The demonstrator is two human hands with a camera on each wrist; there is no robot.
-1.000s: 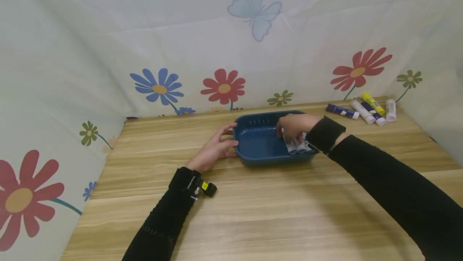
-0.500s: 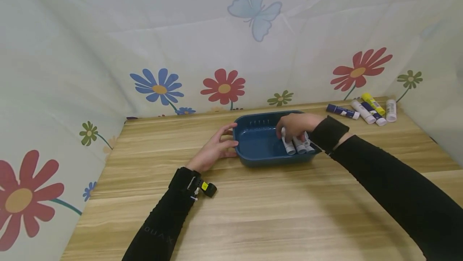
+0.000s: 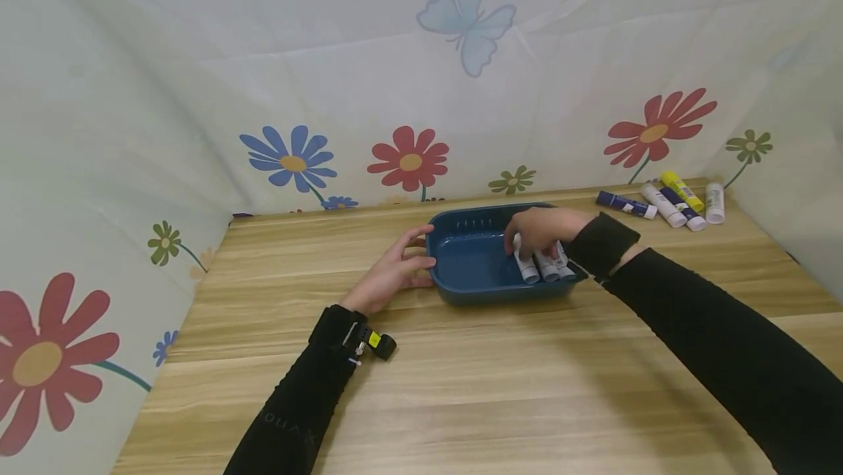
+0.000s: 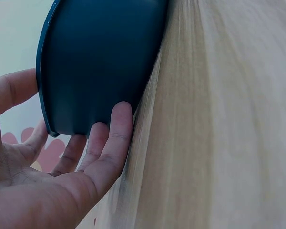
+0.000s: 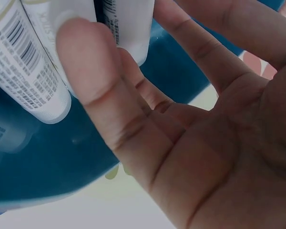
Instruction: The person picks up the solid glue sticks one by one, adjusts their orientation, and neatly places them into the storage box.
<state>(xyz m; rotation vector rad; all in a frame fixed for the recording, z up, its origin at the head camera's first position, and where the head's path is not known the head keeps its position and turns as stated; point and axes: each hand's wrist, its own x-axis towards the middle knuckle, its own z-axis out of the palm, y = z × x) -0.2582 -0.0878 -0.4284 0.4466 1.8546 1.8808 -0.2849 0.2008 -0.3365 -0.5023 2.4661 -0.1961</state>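
A blue plastic basket sits on the wooden table. My left hand touches its left end, fingers spread; in the left wrist view, fingertips rest against the basket's outer wall. My right hand reaches into the basket's right side over a row of white glue sticks. Up close, the thumb presses on one white glue stick, with fingers curled on the far side. Another glue stick with a barcode lies beside it. My hand hides the sticks' upper ends.
At the table's back right lie several more glue sticks: a dark blue one, a yellow one, and a white one among them. A flower-printed cloth rises behind the table.
The leftmost glue stick under my right hand has shifted slightly, and the right wrist has moved a little to the right. My left hand stays at the basket.
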